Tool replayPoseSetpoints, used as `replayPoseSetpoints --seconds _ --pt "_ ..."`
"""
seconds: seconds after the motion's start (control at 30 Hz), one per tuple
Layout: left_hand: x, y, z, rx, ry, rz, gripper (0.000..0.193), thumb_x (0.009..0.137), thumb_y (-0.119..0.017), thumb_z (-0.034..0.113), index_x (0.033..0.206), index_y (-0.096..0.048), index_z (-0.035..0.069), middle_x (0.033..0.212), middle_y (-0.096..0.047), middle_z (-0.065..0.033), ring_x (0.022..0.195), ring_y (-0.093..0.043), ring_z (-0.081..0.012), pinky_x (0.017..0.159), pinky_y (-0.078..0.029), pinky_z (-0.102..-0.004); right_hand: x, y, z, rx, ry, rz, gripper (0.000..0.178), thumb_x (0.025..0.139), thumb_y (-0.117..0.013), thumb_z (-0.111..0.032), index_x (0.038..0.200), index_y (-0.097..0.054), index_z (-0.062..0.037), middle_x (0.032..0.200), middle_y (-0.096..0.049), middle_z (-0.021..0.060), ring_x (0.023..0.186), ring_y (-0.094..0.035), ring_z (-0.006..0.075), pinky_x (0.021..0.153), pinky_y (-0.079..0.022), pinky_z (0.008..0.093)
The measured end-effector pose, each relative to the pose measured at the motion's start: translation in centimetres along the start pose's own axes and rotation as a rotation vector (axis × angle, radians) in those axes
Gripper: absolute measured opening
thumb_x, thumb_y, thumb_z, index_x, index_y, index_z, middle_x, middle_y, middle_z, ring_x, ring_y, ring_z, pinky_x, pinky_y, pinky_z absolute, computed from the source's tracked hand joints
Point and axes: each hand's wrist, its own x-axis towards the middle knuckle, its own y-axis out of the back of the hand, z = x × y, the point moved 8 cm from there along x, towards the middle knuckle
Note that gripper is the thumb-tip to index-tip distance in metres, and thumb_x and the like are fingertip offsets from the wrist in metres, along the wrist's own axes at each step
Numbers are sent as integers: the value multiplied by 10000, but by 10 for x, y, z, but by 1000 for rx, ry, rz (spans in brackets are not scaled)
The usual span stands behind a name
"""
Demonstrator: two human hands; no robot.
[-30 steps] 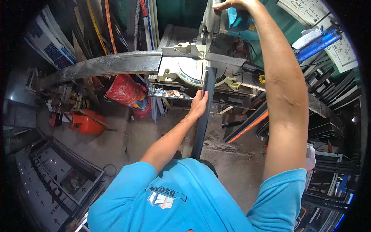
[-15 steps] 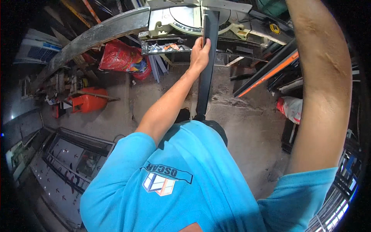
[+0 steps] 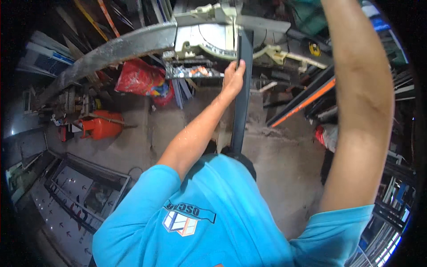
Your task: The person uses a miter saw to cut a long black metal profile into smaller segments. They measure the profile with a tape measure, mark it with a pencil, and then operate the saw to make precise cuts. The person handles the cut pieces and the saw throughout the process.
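A long dark grey metal profile [image 3: 242, 107] runs from close to my body up to the pale base of a mitre saw [image 3: 209, 39]. Its far end lies over the round saw table, near the fence [image 3: 262, 24]. My left hand [image 3: 234, 79] grips the profile a little short of the saw base, thumb on top and fingers wrapped on its left side. My right forearm [image 3: 362, 98] reaches up and away along the right side. The right hand itself is beyond the top edge, so its fingers and anything in them are hidden.
Under the saw is a tray [image 3: 195, 76] of small scraps. A red plastic bag [image 3: 138, 78] and an orange gas cylinder [image 3: 104, 124] are at the left. Dark profiles with an orange strip [image 3: 302, 103] lean at the right. A yellow tape measure [image 3: 314, 49] lies right of the saw.
The whole view has shifted, so the saw, profile and left hand sit lower in the picture. My left hand keeps its grip; my right forearm appears slightly further left.
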Motion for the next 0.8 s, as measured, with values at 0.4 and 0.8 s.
replayPoseSetpoints --seconds 0.4,0.8 --pt "2 1 -4 10 -42 -18 528 1058 -526 475 1084 -648 -38 949 -687 -166 893 -630 -245 828 -484 -398 42 -27 10 -490 186 -64 613 684 -834 -612 1042 -824 -114 1284 -705 162 1480 -332 439 1195 -345 404" --pt "10 8 -1 7 -65 3 524 1068 -515 462 1044 -648 -45 877 -668 -167 825 -602 -253 785 -478 -412 35 -36 41 -597 478 95 571 590 -932 -464 1046 -818 -140 1210 -667 125 1181 -577 311 986 -518 371"
